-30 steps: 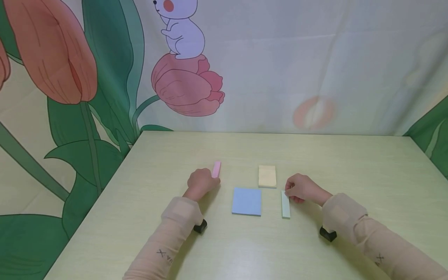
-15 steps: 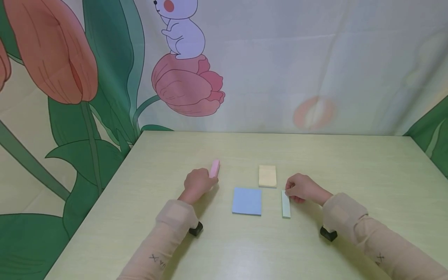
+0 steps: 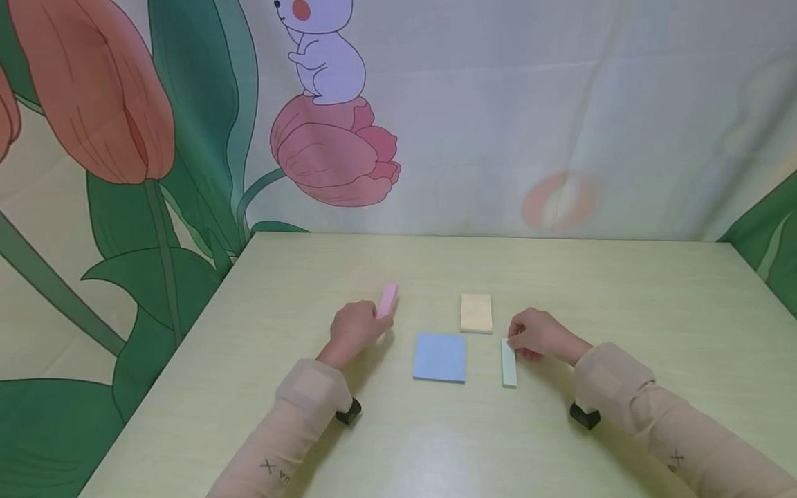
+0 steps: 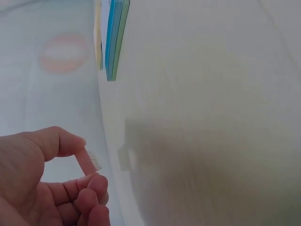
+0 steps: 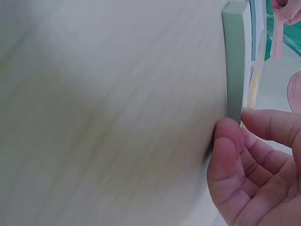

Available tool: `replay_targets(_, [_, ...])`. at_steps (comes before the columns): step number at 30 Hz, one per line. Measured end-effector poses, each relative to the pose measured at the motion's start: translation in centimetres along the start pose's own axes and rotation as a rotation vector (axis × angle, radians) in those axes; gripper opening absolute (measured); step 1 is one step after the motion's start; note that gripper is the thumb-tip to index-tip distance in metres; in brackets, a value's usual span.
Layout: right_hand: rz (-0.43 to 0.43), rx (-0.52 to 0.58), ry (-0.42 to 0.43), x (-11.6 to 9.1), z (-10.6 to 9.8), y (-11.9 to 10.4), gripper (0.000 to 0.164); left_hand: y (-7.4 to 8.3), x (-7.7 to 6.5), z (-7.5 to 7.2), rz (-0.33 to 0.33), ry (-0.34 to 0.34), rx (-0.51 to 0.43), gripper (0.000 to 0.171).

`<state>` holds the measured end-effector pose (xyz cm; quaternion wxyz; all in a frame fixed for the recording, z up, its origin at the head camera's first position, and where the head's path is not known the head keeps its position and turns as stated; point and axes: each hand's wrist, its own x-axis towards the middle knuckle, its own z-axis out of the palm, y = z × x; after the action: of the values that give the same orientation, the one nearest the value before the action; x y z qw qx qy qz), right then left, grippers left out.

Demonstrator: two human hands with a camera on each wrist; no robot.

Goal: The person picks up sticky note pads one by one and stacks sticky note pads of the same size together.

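In the head view my left hand (image 3: 356, 330) pinches a narrow pink sticky note pad (image 3: 388, 299) between thumb and fingers. That pad looks raised off the table; the left wrist view shows the fingers curled around its end (image 4: 85, 162). My right hand (image 3: 537, 334) holds the far end of a narrow pale green sticky note pad (image 3: 508, 366), which lies along the table. From the right wrist, the green pad (image 5: 236, 56) stands out between the thumb and fingertips. Between the hands lie a square blue sticky note pad (image 3: 439, 358) and, behind it, a smaller pale yellow pad (image 3: 476, 312).
The pale wood-look table (image 3: 436, 443) ends at a hanging printed cloth (image 3: 467, 138) with flowers and a white animal. Each wrist carries a small black device, such as the left one (image 3: 349, 412).
My left hand first shifts slightly left, then back right, and the pink pad now leans further right. The right hand and the pads on the table stay in place.
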<state>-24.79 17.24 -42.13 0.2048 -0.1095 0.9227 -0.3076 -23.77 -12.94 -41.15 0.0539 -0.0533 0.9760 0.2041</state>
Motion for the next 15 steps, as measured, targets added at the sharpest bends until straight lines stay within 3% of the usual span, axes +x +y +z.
replay_targets(15, [0.010,0.007,0.000,0.0,0.1,0.1,0.008,1.3,-1.6,0.3,0.076,-0.010,-0.030,0.025])
